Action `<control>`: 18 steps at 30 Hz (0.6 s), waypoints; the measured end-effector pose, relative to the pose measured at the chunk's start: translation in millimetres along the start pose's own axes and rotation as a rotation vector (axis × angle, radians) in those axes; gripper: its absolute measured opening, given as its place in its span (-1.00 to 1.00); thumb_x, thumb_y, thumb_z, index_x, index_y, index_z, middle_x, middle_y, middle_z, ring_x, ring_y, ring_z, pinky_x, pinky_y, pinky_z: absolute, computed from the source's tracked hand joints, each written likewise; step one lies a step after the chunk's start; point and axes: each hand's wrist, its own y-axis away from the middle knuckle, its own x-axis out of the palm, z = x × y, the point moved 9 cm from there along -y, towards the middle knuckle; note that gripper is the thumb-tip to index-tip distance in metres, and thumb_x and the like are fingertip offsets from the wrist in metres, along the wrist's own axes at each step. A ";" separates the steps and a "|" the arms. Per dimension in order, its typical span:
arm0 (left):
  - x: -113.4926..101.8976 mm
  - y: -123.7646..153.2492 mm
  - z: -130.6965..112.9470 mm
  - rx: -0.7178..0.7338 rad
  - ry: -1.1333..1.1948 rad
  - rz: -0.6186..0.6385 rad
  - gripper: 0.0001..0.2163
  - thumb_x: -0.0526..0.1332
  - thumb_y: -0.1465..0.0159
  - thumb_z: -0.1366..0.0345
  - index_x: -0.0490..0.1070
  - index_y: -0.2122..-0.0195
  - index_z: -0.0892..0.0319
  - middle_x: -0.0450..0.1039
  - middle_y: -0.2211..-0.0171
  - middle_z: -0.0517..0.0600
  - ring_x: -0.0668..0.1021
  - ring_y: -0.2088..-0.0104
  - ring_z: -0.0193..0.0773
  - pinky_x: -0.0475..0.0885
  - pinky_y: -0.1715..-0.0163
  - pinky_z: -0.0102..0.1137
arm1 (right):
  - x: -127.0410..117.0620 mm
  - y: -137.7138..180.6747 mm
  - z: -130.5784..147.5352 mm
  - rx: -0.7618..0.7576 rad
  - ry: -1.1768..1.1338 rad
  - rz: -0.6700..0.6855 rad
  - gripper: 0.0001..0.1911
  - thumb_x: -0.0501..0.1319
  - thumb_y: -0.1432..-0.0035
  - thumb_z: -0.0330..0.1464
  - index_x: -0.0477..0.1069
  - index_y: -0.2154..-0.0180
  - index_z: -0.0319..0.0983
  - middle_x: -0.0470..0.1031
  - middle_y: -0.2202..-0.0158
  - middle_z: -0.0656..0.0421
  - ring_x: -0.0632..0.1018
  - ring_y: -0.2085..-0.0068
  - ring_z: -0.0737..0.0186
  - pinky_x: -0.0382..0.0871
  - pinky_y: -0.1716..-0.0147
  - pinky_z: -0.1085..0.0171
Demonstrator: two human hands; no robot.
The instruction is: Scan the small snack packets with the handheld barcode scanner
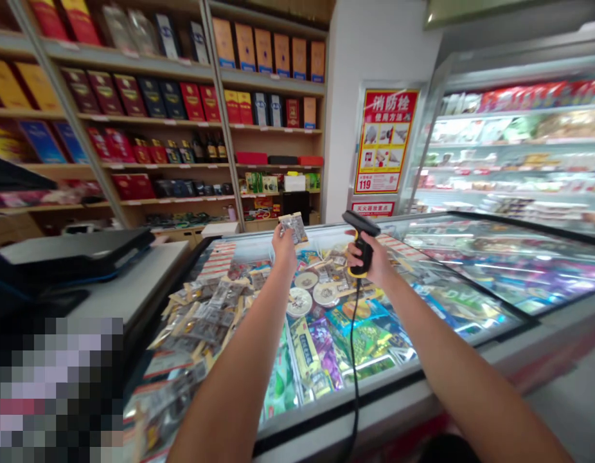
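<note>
My left hand (284,247) is raised over a glass-topped freezer chest (423,373), fingers pinched on a small clear food packet (293,227) held upright. My right hand (372,260) grips a black and yellow barcode scanner (360,239) by its handle, head tilted toward the packet a short gap to its left. The scanner's black cable (355,360) hangs down past the freezer's front edge. Both arms reach out over the glass lid.
Under the glass lie several packets and round tubs (302,302). A pile of packets (205,308) sits on the lid at left. A counter with a dark device (80,251) stands left. Shelves of boxes (157,103) line the back; a chilled cabinet (519,148) stands right.
</note>
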 end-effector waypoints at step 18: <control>-1.1 2.5 -19.0 0.164 -0.139 0.306 -0.74 0.25 -0.09 0.53 0.38 0.22 0.13 0.59 0.23 0.01 0.63 0.11 -0.17 0.53 0.12 -0.33 | 45.2 8.3 -38.4 0.054 0.265 0.090 -0.61 0.39 -0.10 -0.04 0.36 0.31 -0.17 0.22 0.65 0.38 0.15 0.72 0.48 -0.04 0.72 0.40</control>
